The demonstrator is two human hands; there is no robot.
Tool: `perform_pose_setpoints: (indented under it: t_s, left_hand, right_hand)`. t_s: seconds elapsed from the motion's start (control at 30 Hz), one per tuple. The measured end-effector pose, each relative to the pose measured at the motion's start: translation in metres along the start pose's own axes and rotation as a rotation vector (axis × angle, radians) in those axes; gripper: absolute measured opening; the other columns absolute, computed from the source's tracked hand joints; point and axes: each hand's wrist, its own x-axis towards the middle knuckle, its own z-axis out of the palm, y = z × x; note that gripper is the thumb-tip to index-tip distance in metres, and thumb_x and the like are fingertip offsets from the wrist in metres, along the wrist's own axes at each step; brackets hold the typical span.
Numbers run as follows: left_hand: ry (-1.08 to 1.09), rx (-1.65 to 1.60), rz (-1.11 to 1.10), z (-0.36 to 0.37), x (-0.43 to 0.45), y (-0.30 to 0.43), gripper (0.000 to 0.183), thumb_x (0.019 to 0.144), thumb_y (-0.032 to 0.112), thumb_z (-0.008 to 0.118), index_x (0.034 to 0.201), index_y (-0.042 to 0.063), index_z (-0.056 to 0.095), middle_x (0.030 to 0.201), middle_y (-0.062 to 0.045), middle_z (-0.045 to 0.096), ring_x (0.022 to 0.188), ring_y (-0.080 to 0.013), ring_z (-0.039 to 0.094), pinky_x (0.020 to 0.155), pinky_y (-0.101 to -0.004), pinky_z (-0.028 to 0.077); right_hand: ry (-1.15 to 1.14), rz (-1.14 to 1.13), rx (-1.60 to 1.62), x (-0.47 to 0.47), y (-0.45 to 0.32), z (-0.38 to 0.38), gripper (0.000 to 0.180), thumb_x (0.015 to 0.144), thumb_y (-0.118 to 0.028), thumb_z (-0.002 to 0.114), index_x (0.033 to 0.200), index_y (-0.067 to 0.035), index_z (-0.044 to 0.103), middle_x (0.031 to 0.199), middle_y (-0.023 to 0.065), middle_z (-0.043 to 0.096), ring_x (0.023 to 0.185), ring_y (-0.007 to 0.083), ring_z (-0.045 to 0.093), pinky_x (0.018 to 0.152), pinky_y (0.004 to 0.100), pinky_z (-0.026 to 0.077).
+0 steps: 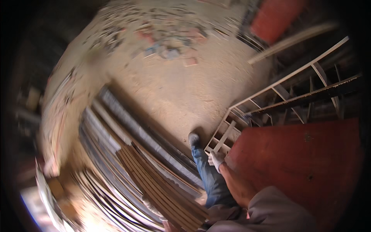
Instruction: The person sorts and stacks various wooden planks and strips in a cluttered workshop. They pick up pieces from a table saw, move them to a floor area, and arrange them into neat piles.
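My left hand (pixel 152 206), in a light glove, is at the lower middle, wrapped around the side of a bundle of long brown wooden strips (pixel 162 185). Part of the hand is hidden by the strips, which slant from the lower edge towards the upper left. My right hand (pixel 216 161), in a pale glove, is low beside my jeans-clad leg with its fingers curled. It overlaps the near end of a pale ladder-like frame (pixel 229 111); whether it touches or grips the frame cannot be told.
Long grey metal-like lengths (pixel 139 124) lie on the dusty ground at left, with thin curved-looking lengths (pixel 113 197) beyond. A large red panel (pixel 304 162) stands close at right. Blurred scraps (pixel 171 43) are scattered ahead. Another red object (pixel 275 20) and a pale board (pixel 292 42) are at upper right.
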Motion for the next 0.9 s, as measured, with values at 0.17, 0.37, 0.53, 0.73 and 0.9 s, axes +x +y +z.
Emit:
perform_pose_setpoints:
  t_s: [0.17,0.37,0.53,0.73,0.9]
  left_hand:
    - [-0.136,0.057,-0.022,0.337,0.204,0.215,0.072,0.086,0.025,0.072,0.152,0.001,0.051,0.135,-0.017,0.067,0.120,-0.0329,0.068,0.106,-0.0448,0.056]
    - [-0.181,-0.066,0.039,0.646,0.321,0.459,0.070,0.088,0.026,0.071,0.151,0.002,0.053,0.135,-0.017,0.068,0.120,-0.0333,0.068,0.106,-0.0454,0.056]
    - [-0.207,-0.193,0.011,0.857,0.477,0.576,0.069,0.089,0.028,0.071,0.150,0.002,0.054,0.134,-0.017,0.068,0.120,-0.0335,0.068,0.106,-0.0459,0.055]
    - [-0.384,-0.288,-0.068,1.176,0.682,0.736,0.067,0.090,0.029,0.071,0.149,0.002,0.055,0.134,-0.017,0.068,0.120,-0.0338,0.068,0.107,-0.0465,0.055]
    - [-0.660,-0.424,-0.033,1.460,0.858,0.874,0.066,0.091,0.031,0.070,0.149,0.002,0.056,0.134,-0.017,0.069,0.120,-0.0341,0.068,0.107,-0.0470,0.055]
  right_hand:
    - [-0.088,-0.181,0.523,0.070,-0.340,-0.043,0.038,0.108,-0.042,0.053,0.077,-0.019,0.053,0.066,-0.0049,0.047,0.050,0.0126,0.044,0.045,0.0325,0.035]
    - [-0.081,-0.326,0.287,0.067,-0.715,-0.001,0.032,0.108,-0.041,0.056,0.090,-0.016,0.062,0.077,-0.0013,0.063,0.067,0.0191,0.068,0.058,0.0368,0.057]
    - [0.301,-0.412,0.069,0.123,-1.011,0.042,0.035,0.105,-0.040,0.060,0.108,-0.007,0.070,0.087,0.0054,0.070,0.076,0.0223,0.070,0.068,0.0395,0.060]
    - [0.563,-0.186,0.096,0.146,-1.224,-0.002,0.050,0.107,-0.048,0.055,0.126,-0.004,0.067,0.109,0.0156,0.076,0.083,0.0324,0.076,0.070,0.0443,0.063]
    - [0.615,-0.114,0.233,0.170,-1.470,-0.017,0.079,0.100,-0.065,0.064,0.144,-0.001,0.052,0.124,0.0249,0.069,0.097,0.0393,0.074,0.076,0.0554,0.064]
